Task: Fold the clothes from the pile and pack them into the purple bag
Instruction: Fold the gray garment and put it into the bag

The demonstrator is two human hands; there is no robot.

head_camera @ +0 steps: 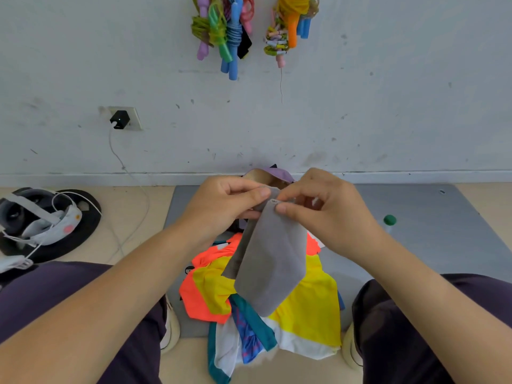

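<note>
A grey cloth (pixel 273 261) hangs folded lengthwise in front of me. My left hand (pixel 221 207) and my right hand (pixel 327 209) both pinch its top edge, close together. Under it lies the pile of clothes (pixel 307 300): orange, yellow, white, teal and blue pieces between my knees. The purple bag (pixel 273 174) shows just behind my hands against the wall, mostly hidden by them.
A grey mat (pixel 432 231) covers the floor under the pile, with a green cap (pixel 389 219) on its right part. A headset with white cables (pixel 41 217) lies at the left. Skipping ropes (pixel 224 31) hang on the wall.
</note>
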